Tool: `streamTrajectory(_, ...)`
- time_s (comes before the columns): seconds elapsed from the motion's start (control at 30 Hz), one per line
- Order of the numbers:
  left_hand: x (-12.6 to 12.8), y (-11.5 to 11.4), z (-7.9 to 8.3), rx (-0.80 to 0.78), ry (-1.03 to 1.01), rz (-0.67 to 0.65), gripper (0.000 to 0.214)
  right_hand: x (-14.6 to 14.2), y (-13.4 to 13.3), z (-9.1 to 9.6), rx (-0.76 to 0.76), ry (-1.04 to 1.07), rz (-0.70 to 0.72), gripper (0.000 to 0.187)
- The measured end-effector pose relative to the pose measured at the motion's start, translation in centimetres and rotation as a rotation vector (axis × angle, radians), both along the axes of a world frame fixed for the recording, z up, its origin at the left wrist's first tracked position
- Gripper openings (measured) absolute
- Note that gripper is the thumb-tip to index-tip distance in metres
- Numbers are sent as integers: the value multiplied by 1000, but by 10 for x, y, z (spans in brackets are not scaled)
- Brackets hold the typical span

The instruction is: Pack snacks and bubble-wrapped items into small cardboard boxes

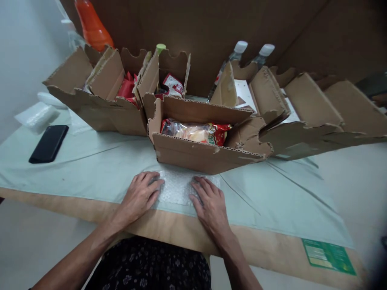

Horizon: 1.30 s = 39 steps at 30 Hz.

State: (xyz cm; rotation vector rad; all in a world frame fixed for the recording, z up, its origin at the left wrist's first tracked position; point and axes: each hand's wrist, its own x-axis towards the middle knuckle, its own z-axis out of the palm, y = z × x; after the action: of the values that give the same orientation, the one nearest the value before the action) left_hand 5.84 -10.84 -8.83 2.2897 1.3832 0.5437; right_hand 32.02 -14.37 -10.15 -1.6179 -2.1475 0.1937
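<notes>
A sheet of bubble wrap [177, 187] lies flat on the pale green cloth near the front edge of the table. My left hand [142, 193] rests on its left side, palm down with the fingers stretched out. On the right side my right hand [208, 197] lies palm down too, fingers extended. Neither hand is gripping anything. Just beyond the sheet stands a small open cardboard box [187, 153], which holds a clear-and-red snack packet [193, 132].
Cut cardboard boxes [117, 114] with red packets stand behind at left; more boxes [302, 137] with white items stand at right. A black phone [48, 143] and a bubble-wrap bundle [36, 117] lie at far left. Bottles, one an orange bottle [93, 28], rise behind.
</notes>
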Motion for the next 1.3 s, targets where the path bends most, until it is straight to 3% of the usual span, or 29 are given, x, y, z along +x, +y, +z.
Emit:
streamTrajectory(0.1, -7, 3, -2, 66, 31, -54, 33, 37, -14, -5, 91, 18, -108, 27)
streamTrajectory(0.2, -9, 10, -2, 174, -8, -19, 29, 62, -21, -6, 142, -17, -267, 30)
streamTrajectory(0.33, -7, 30, -5, 304, 93, 108, 29, 57, -8, -11, 141, -123, -372, 40)
streamTrajectory(0.43, -6, 35, -5, 281, 141, 133, 12, 42, 0, -15, 173, -116, -331, 32)
streamTrajectory(0.57, -13, 9, 6, 51, 42, 119, 13, 38, -11, -5, 192, 30, -244, 23)
streamTrajectory(0.7, -24, -29, 25, -274, -123, 73, 45, 39, -22, 14, 260, 108, -205, 15)
streamTrajectory(0.77, -29, -42, 34, -439, -179, 14, 50, 28, -15, 20, 275, 107, -113, 12)
streamTrajectory(0.83, -35, -50, 41, -595, -241, -8, 42, 11, 0, 24, 273, 96, 1, 13)
streamTrajectory(0.93, -46, -59, 46, -772, -382, 90, 33, -14, 22, 29, 289, 76, 84, 18)
streamTrajectory(1.0, -54, -67, 44, -885, -534, 178, 38, -18, 25, 35, 293, 108, 77, 29)
streamTrajectory(1.13, -60, -83, 37, -1035, -783, 192, 54, -1, -12, 51, 101, 168, 204, 50)
streamTrajectory(1.23, -51, -89, 34, -1026, -701, 191, 50, -3, -58, 55, -128, 186, 342, 71)
streamTrajectory(1.3, -42, -89, 35, -923, -628, 185, 39, -22, -83, 49, -172, 259, 352, 79)
